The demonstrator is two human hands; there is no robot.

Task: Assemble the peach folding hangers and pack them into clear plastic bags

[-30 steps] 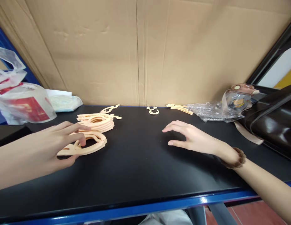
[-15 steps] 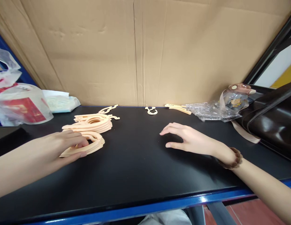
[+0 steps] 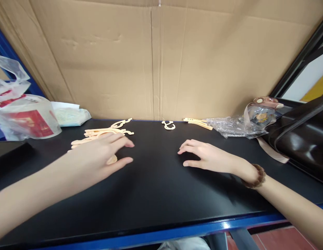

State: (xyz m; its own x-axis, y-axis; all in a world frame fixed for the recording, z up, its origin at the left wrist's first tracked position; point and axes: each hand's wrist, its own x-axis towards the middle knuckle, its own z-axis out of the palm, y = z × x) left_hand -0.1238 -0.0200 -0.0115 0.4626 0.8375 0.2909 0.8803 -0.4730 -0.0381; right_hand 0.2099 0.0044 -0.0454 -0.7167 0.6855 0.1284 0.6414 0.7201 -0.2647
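My left hand (image 3: 100, 152) hovers over the front of a pile of cream plastic hanger parts (image 3: 91, 132). Its thumb and fingers are apart with nothing between them. Most of the pile's front is hidden behind this hand. On the right, my right hand (image 3: 204, 155) is held above the black tabletop (image 3: 151, 187), fingers loosely curved and thumb apart, holding nothing. A small cream hook piece (image 3: 170, 127) lies at the back middle. Several long, thin cream strips (image 3: 199, 123) lie to the right of it, beside some clear plastic wrapping.
Cardboard (image 3: 112, 62) stands along the back edge. At left are a plastic bag with a tub (image 3: 33, 116), a white and pale green packet (image 3: 70, 114) and a dark box (image 3: 10, 151). Clear wrapping (image 3: 229, 125), a clear bottle (image 3: 263, 113) and a dark brown bag (image 3: 304, 132) occupy the right.
My left hand has come off the curved cream pieces at the front of the pile and moved right, its fingers now empty. My right hand has hardly moved.
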